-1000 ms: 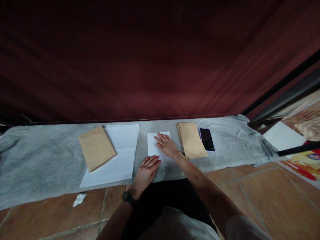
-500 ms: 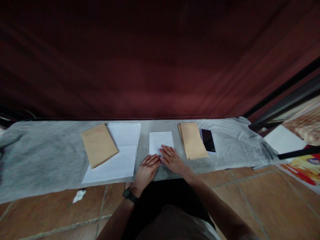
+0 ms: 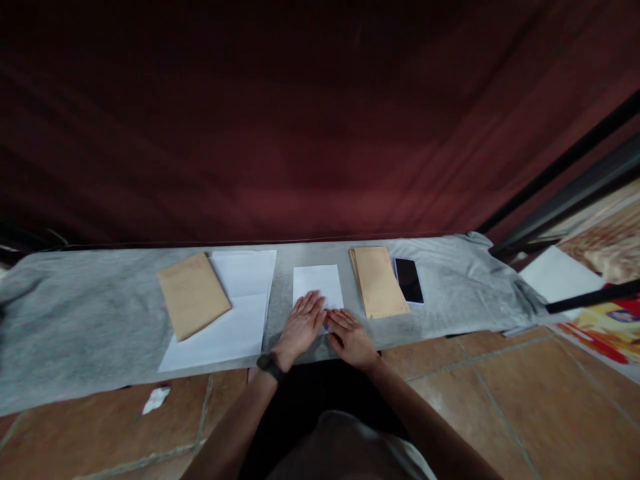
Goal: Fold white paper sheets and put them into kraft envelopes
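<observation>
A small white sheet of paper [image 3: 316,279], which looks folded, lies on the grey cloth in front of me. My left hand [image 3: 301,323] rests flat on its lower part, fingers stretched out and pointing away from me. Beside it, my right hand [image 3: 350,335] lies on the paper's lower right edge with its fingers extended. The fingertips of both hands nearly meet. The paper's near edge is hidden under my hands. On my left wrist is a dark watch [image 3: 270,367].
Left of the paper, a brown envelope [image 3: 193,297] overlaps large white sheets [image 3: 250,320]. To the right lie stacked brown envelopes [image 3: 381,283] and a phone [image 3: 409,280]. The grey cloth [image 3: 110,320] covers a narrow bench before a dark red surface [image 3: 320,167]. A crumpled tissue [image 3: 156,399] lies on the tiled floor.
My left hand has moved up onto the paper, while my right hand has shifted down towards its near edge. The view has shifted slightly.
</observation>
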Tool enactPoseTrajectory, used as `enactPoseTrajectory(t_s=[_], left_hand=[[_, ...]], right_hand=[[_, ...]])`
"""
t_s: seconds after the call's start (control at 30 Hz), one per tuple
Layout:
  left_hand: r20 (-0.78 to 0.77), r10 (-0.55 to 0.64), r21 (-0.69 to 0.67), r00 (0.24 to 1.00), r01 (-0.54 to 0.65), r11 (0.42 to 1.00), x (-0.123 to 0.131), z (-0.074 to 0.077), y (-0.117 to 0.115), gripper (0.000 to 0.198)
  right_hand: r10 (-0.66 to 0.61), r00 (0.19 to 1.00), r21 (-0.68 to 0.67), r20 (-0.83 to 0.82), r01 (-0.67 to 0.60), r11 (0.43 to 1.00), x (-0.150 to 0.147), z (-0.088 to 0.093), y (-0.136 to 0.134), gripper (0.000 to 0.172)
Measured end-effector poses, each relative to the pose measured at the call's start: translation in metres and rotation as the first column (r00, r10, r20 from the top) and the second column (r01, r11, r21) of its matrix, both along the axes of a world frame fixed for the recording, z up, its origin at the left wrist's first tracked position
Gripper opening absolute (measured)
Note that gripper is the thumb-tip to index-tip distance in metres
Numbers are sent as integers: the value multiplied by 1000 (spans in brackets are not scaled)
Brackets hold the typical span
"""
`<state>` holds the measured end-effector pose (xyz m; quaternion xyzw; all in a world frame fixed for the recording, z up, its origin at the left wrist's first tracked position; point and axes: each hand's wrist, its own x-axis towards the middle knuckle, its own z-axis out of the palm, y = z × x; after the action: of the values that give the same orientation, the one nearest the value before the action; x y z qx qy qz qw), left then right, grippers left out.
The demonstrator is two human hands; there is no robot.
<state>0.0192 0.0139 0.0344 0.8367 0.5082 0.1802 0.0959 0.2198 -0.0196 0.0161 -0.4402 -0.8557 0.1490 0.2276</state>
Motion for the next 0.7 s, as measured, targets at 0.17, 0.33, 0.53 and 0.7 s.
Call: enactPoseTrajectory(t_s=[0.17, 0.33, 0.53, 0.7], left_hand=[[-46, 52, 39, 998, -50, 998, 12, -14, 23, 52], [-43, 139, 51, 989, -137, 989, -8, -23, 21, 58], [-85, 23, 106, 996, -14, 994, -38, -20, -17, 58], [-138, -23, 94, 990, 36, 995, -35, -17, -40, 48]], right_hand=[[14, 1000, -11, -24, -15, 1000, 1, -2, 3, 46], [16, 998, -29, -64, -18, 999, 5, -6, 8, 39], [46, 995, -22, -86, -48, 999, 8, -10, 11, 37], [42, 996, -15, -83, -44, 999, 8, -14, 11, 37]])
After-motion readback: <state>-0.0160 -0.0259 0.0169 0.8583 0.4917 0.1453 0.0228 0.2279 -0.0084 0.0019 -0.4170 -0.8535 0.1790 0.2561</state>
